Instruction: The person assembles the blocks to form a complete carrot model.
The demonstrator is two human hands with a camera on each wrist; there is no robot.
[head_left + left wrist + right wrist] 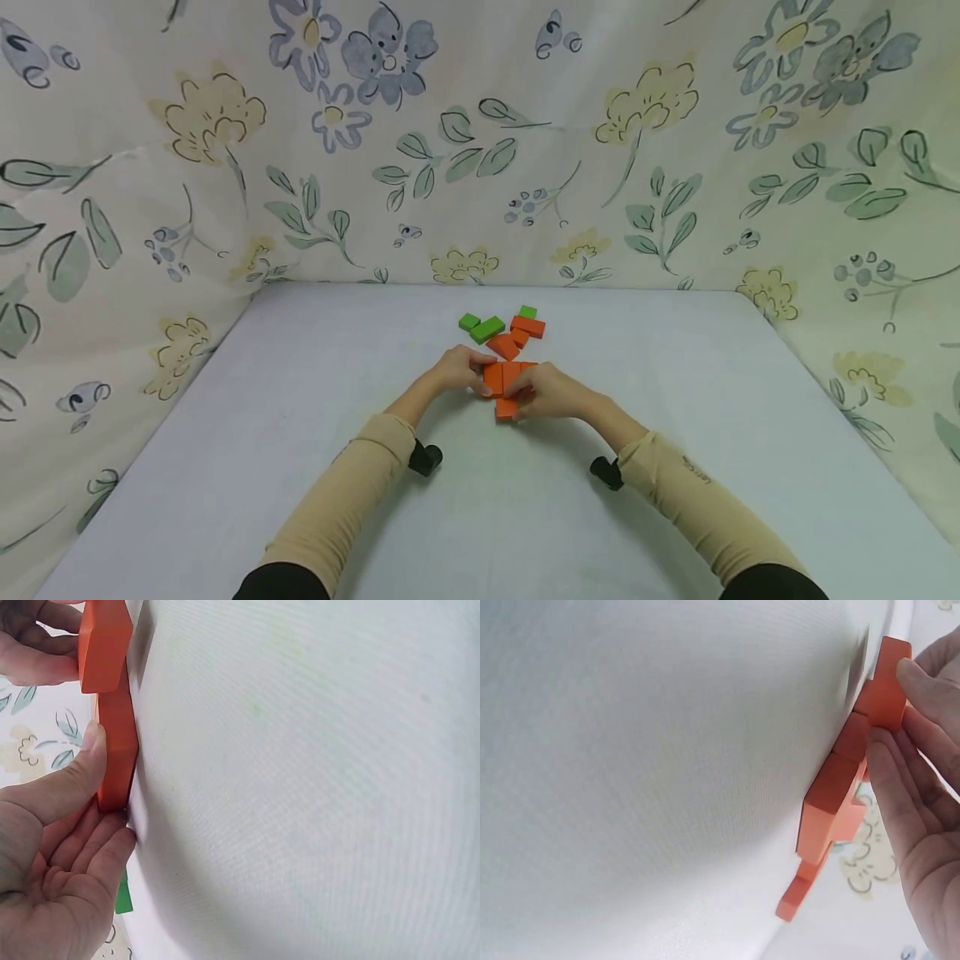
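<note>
Several orange blocks (492,379) lie packed together in the middle of the white table. My left hand (462,369) is at their left side, holding the leftmost orange block (118,754) between thumb and fingers. On the near side, a smaller orange block (506,409) juts toward me. My right hand (553,392) pinches it with the thumb on one side and fingertips on the other, as the right wrist view shows with the block (889,682). Part of the packed group is hidden behind the right fingers.
Just beyond the group lie an orange wedge (503,346), a long orange block (528,326) and a small orange piece (519,337). Green blocks (487,330) are scattered behind them. A floral curtain (480,167) hangs past the table's far edge.
</note>
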